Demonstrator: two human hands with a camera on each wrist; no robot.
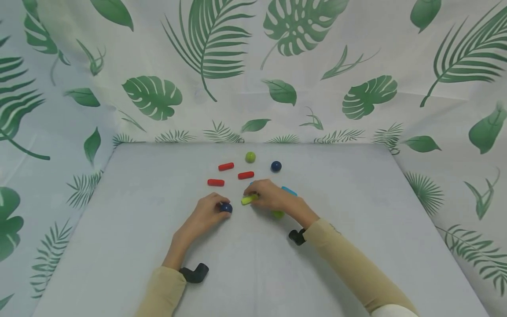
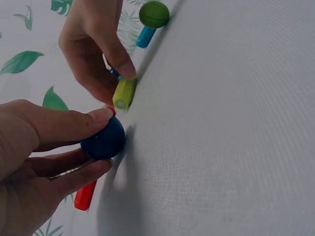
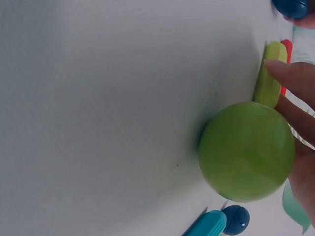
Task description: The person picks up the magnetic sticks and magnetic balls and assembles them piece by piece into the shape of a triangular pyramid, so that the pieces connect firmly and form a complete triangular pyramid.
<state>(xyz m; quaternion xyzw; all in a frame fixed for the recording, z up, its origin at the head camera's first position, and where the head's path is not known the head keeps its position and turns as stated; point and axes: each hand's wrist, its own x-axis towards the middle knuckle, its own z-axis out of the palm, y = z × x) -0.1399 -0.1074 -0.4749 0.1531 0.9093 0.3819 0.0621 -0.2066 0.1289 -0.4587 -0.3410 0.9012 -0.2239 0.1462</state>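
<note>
My left hand (image 1: 206, 212) pinches a dark blue ball (image 1: 226, 208) between thumb and fingers; the left wrist view shows this dark blue ball (image 2: 102, 141) close up, just at the tabletop. To its right, my right hand (image 1: 271, 195) holds a short yellow-green faceted stick (image 1: 248, 200) by thumb and fingers. That yellow-green stick (image 2: 124, 93) points toward the left hand. A green ball (image 3: 246, 152) lies under the right wrist, largely hidden in the head view. One blue stick (image 1: 289, 191) lies beyond the right hand, and another blue piece is mostly covered by its fingers.
Farther back on the white table (image 1: 158, 229) lie three red sticks, among them a red stick (image 1: 226, 166) and a nearer red stick (image 1: 215, 182). Behind them sit a second green ball (image 1: 250, 157) and a second dark blue ball (image 1: 276, 166). A leaf-patterned cloth (image 1: 237, 105) borders the table.
</note>
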